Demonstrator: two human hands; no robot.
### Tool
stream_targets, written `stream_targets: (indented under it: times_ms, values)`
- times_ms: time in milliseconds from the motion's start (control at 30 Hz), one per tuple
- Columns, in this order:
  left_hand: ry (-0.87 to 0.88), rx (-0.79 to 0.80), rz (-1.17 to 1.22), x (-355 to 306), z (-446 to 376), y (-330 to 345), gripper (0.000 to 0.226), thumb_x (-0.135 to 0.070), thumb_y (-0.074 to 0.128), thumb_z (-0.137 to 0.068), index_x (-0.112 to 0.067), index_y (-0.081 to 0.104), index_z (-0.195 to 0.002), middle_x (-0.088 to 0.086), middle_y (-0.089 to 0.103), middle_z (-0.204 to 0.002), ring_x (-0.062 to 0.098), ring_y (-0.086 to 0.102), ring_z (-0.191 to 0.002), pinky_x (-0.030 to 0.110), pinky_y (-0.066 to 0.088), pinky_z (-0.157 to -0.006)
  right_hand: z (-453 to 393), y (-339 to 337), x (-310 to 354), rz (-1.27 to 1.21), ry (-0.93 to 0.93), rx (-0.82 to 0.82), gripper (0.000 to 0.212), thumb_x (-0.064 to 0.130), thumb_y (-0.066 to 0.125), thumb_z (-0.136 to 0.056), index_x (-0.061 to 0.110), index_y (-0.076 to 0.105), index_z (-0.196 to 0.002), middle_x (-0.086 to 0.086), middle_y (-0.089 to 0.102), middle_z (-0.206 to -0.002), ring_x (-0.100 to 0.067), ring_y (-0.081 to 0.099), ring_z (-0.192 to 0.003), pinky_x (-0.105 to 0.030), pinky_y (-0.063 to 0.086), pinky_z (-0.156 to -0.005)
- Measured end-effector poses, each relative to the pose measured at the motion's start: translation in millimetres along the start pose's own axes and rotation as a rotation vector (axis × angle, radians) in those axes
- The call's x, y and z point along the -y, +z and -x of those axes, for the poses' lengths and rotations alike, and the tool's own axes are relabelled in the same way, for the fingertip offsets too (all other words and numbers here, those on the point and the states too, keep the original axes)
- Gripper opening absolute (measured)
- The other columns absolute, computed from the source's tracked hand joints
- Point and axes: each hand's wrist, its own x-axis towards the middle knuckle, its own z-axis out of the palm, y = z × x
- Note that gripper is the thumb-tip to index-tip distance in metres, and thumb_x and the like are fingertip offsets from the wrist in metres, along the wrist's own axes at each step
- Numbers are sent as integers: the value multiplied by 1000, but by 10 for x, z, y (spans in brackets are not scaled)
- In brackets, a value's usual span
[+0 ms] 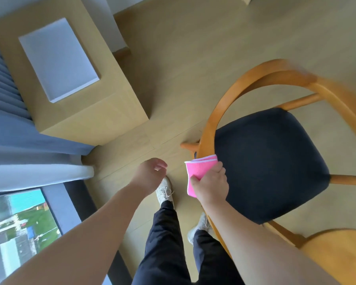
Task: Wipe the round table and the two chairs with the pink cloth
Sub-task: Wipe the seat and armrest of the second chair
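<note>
While the right hand (211, 187) pinches the folded pink cloth (197, 171) against the curved wooden armchair (212, 120) rail beside its dark seat, the left hand (150, 174) hangs loosely curled, holding nothing, above pale wood flooring (193, 48). A light wooden cabinet (103, 112) stands near grey curtains (8, 128).

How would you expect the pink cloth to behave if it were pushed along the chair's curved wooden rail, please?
The pink cloth, folded in layers and pinched by the right hand, looks soft and floppy, so it would probably drape over the chair rail. It seems light. Pushed one-handed, its folds may bunch or slip open.
</note>
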Motion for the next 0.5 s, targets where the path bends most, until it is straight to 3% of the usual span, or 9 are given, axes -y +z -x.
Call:
stream_targets:
  times_ms: [233,367,500]
  values:
    - [52,71,-40,-336,-604,-253,24,-17,53,-87,-38,60,-78,-15,63,-84,1,57,-68,12,38,-49,-411,-163,405,-64,124,-22,72,49,67,-80,7,34,-129,-6,53,-118,-23,60,-101,-36,55,-80]
    - [113,80,-84,-474,-853,-320,21,-17,53,-89,-36,59,-82,-18,60,-87,-3,56,-74,19,41,-59,-749,-277,605,-97,185,-28,55,46,64,-85,7,41,-118,-5,59,-105,-23,64,-91,-35,55,-73]
    - [122,68,-107,-568,-995,-334,17,-17,53,-89,-31,62,-89,-14,61,-92,-2,56,-72,13,40,-56,-1039,-334,726,-140,234,-40,46,41,58,-89,7,42,-114,-5,61,-100,-24,64,-88,-31,46,-65]
